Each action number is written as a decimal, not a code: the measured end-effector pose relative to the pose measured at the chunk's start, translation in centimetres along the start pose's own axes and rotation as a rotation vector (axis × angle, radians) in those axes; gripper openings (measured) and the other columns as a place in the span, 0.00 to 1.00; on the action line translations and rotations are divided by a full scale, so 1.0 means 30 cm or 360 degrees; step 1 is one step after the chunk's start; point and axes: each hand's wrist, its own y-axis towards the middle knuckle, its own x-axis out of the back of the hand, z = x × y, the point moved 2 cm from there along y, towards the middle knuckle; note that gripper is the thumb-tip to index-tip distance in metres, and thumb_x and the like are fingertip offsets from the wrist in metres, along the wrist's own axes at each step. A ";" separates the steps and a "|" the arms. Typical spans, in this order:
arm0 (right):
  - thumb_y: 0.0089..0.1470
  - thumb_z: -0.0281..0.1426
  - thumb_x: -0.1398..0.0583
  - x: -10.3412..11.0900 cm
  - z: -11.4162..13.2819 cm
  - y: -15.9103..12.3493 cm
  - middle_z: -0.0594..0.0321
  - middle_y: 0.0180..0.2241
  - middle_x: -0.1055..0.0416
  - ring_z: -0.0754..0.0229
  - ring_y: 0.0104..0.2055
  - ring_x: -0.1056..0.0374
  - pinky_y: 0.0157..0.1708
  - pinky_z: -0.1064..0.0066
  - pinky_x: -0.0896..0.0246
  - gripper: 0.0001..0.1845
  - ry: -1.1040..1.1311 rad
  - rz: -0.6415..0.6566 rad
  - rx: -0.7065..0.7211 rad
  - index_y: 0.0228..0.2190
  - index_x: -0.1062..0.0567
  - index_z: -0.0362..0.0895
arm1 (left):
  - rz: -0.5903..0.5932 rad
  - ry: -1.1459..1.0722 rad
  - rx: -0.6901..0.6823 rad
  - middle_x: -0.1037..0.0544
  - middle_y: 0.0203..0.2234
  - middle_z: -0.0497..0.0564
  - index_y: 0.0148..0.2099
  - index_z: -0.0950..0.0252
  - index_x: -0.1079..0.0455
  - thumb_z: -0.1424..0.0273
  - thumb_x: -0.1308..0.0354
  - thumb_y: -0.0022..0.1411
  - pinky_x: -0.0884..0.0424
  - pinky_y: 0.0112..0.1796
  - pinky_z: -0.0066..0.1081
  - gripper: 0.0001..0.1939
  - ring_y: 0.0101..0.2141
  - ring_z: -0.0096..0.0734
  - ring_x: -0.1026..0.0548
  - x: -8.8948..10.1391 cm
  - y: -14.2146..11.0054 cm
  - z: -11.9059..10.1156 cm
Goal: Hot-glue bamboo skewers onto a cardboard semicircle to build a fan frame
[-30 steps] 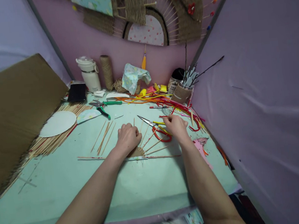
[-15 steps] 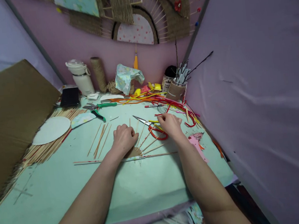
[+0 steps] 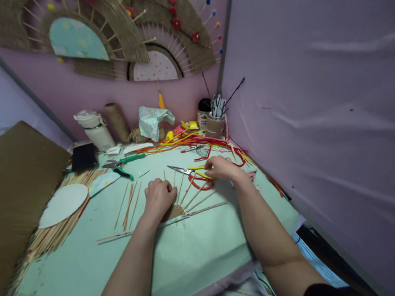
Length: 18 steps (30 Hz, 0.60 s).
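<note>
My left hand [image 3: 158,197] is closed in a loose fist and presses down on the base of a small fan of thin bamboo sticks [image 3: 191,196] spread on the mint-green tabletop [image 3: 180,256]. My right hand [image 3: 222,168] lies just right of the fan, fingers curled together at the tips of the outer sticks, beside red-and-yellow-handled scissors [image 3: 191,174]. What the right fingers pinch is too small to make out. A long stick [image 3: 163,223] lies crosswise under the fan's base.
Loose sticks [image 3: 128,204] lie left of the fan; a big bundle [image 3: 56,226], a white half-round card [image 3: 63,203] and brown cardboard [image 3: 9,194] lie further left. Green pliers [image 3: 124,166], a white jug [image 3: 94,130], twine spool [image 3: 117,122], coloured strips [image 3: 197,141] and a tool cup [image 3: 215,124] line the back.
The view has swung right and tilted up, showing more of the wall fans. My right hand has shifted slightly left along the stick tips; my left hand stays on the fan's base.
</note>
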 end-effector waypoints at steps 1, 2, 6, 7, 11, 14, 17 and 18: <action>0.62 0.37 0.38 -0.002 -0.003 0.002 0.56 0.51 0.28 0.52 0.52 0.31 0.54 0.53 0.36 0.15 -0.0015 0.0029 0.0008 0.48 0.25 0.44 | -0.0001 0.0002 -0.0004 0.24 0.39 0.59 0.33 0.62 0.25 0.61 0.50 0.63 0.33 0.45 0.44 0.15 0.47 0.51 0.29 0.001 0.000 0.000; 0.63 0.39 0.38 -0.003 -0.008 0.004 0.55 0.53 0.29 0.52 0.52 0.31 0.52 0.53 0.33 0.18 -0.0028 0.0054 0.0015 0.51 0.27 0.43 | -0.0002 0.0003 -0.0009 0.24 0.39 0.59 0.33 0.62 0.25 0.61 0.50 0.63 0.33 0.45 0.44 0.15 0.46 0.51 0.29 0.001 0.000 0.000; 0.64 0.39 0.39 -0.003 -0.036 -0.003 0.55 0.54 0.30 0.53 0.51 0.30 0.50 0.54 0.30 0.20 -0.0076 0.0149 0.0010 0.53 0.28 0.43 | -0.0011 0.0023 -0.0027 0.24 0.40 0.59 0.34 0.62 0.25 0.61 0.50 0.63 0.33 0.44 0.44 0.15 0.46 0.51 0.29 0.004 0.000 0.000; 0.64 0.39 0.39 -0.004 -0.040 -0.006 0.55 0.54 0.30 0.53 0.51 0.30 0.50 0.54 0.30 0.20 -0.0087 0.0175 0.0007 0.53 0.28 0.44 | -0.0012 0.0023 -0.0028 0.24 0.40 0.59 0.34 0.62 0.25 0.61 0.50 0.63 0.33 0.44 0.43 0.15 0.46 0.50 0.29 0.004 -0.001 0.001; 0.64 0.39 0.39 -0.017 -0.036 -0.011 0.55 0.54 0.30 0.53 0.51 0.30 0.50 0.54 0.30 0.19 -0.0109 0.0243 0.0013 0.53 0.28 0.44 | -0.0011 0.0022 -0.0019 0.24 0.40 0.58 0.33 0.62 0.25 0.61 0.50 0.63 0.34 0.44 0.42 0.15 0.46 0.49 0.28 0.004 0.001 0.003; 0.64 0.39 0.39 -0.033 -0.026 -0.002 0.55 0.54 0.30 0.54 0.51 0.30 0.49 0.55 0.30 0.19 -0.0104 0.0278 0.0016 0.53 0.28 0.44 | -0.0010 0.0038 -0.0014 0.24 0.39 0.58 0.33 0.62 0.24 0.61 0.50 0.63 0.34 0.44 0.41 0.15 0.47 0.49 0.28 0.003 0.003 0.006; 0.64 0.39 0.39 -0.046 -0.021 0.009 0.55 0.54 0.30 0.54 0.50 0.29 0.49 0.55 0.30 0.19 -0.0089 0.0307 0.0026 0.53 0.28 0.44 | -0.0006 0.0056 -0.0023 0.23 0.39 0.58 0.34 0.62 0.24 0.60 0.50 0.63 0.34 0.43 0.41 0.16 0.47 0.49 0.28 0.004 0.003 0.007; 0.64 0.39 0.39 -0.048 -0.021 0.012 0.55 0.54 0.30 0.54 0.50 0.29 0.49 0.55 0.30 0.19 -0.0083 0.0311 0.0028 0.53 0.28 0.44 | -0.0005 0.0059 -0.0028 0.23 0.40 0.58 0.35 0.62 0.24 0.60 0.50 0.63 0.34 0.43 0.41 0.16 0.47 0.49 0.28 0.005 0.002 0.007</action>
